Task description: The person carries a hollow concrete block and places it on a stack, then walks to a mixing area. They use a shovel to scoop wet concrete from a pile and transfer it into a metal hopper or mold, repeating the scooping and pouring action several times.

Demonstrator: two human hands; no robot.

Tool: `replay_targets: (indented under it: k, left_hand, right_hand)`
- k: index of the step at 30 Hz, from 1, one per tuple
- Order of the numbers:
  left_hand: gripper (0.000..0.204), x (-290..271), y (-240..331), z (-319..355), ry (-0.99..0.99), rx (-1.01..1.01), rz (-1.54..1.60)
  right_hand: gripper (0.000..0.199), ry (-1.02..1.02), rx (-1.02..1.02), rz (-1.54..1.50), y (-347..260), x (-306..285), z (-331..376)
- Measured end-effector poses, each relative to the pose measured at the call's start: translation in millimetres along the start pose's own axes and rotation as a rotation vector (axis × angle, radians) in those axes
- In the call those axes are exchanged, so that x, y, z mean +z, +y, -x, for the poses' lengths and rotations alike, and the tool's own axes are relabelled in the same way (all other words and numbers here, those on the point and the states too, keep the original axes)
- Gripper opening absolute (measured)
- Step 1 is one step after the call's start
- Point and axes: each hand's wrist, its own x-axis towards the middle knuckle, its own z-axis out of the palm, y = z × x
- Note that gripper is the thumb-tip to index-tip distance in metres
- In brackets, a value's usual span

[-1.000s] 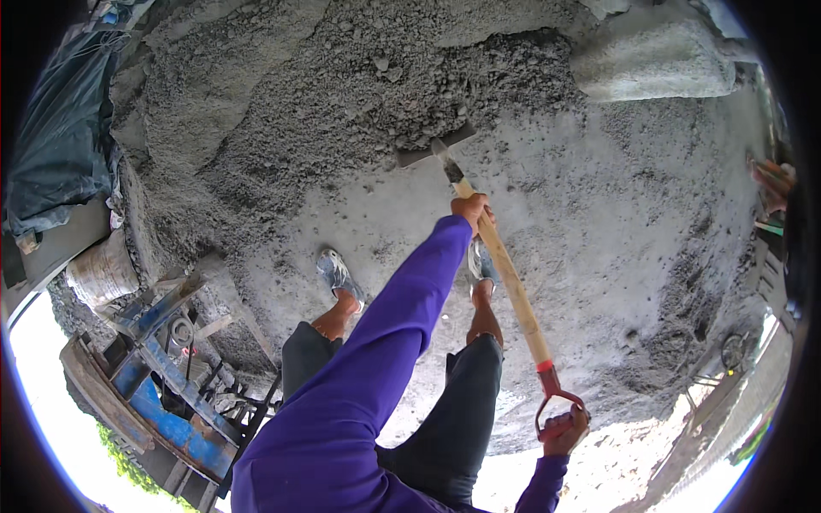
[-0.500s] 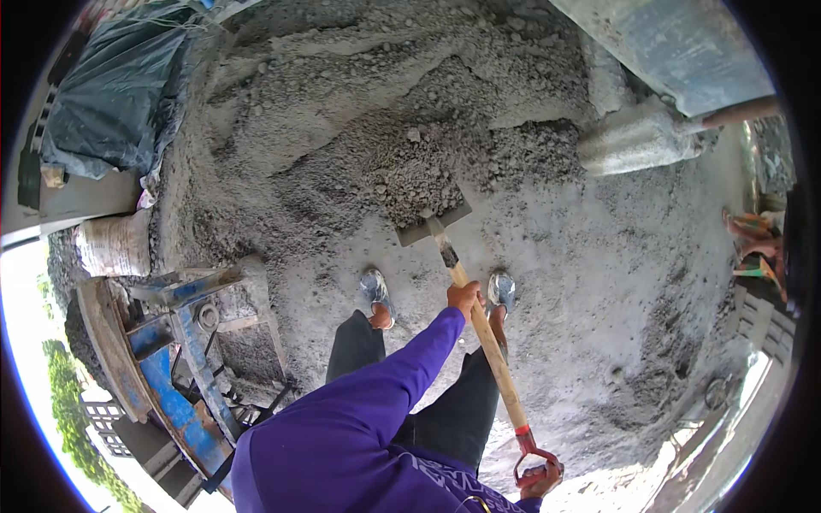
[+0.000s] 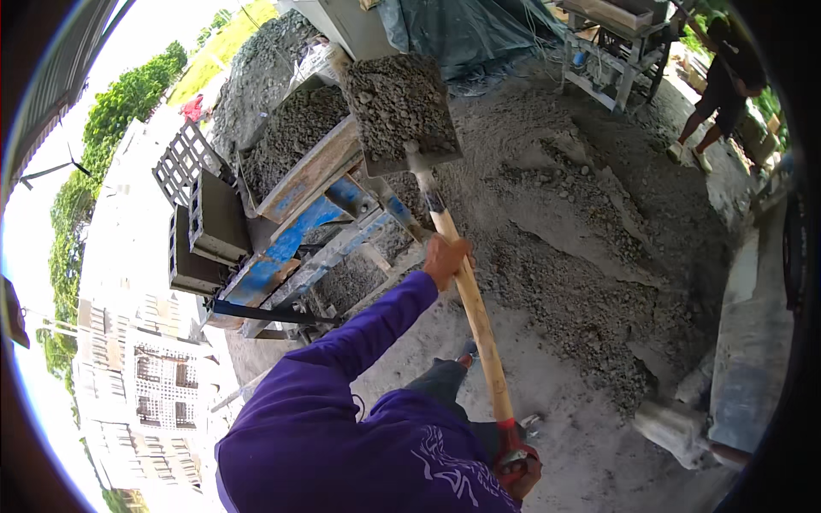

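A shovel (image 3: pixel 479 329) with a wooden shaft and a red D-shaped grip slants up across the view. My left hand (image 3: pixel 447 262) wraps round the shaft, a short way below the blade. At the lower end, my right hand (image 3: pixel 519 475) is closed on the red grip. Damp grey gravel mix (image 3: pixel 398 103) fills the blade, which is raised in front of a blue, rust-stained metal machine frame (image 3: pixel 291 248). Just left of the blade, more of the same mix lies in the machine's hopper (image 3: pixel 295 137).
Grey hollow blocks (image 3: pixel 221 218) stand beside the machine at left. A broad mound of gravel mix (image 3: pixel 564 222) spreads over the ground to the right. Far right, another person (image 3: pixel 727 77) stands near a metal-framed bench (image 3: pixel 616 60). A dark tarp (image 3: pixel 470 34) hangs at the back.
The loaded shovel has risen from the mound on the ground and swung left to the machine's hopper. My view has turned left with it. Both hands keep their hold.
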Motion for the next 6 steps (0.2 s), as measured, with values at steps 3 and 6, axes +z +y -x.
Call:
replay_targets:
  k: [3,6]
  left_hand:
    - [0.025,-91,71,-18,0.136,0.172,-0.147]
    - [0.023,-170,116,-16,0.45,0.222,-0.267]
  right_hand:
    - [0.016,-0.29,0.301,0.034,5,85,-32]
    - [0.026,-0.498,0.563,0.331,8,164,-62]
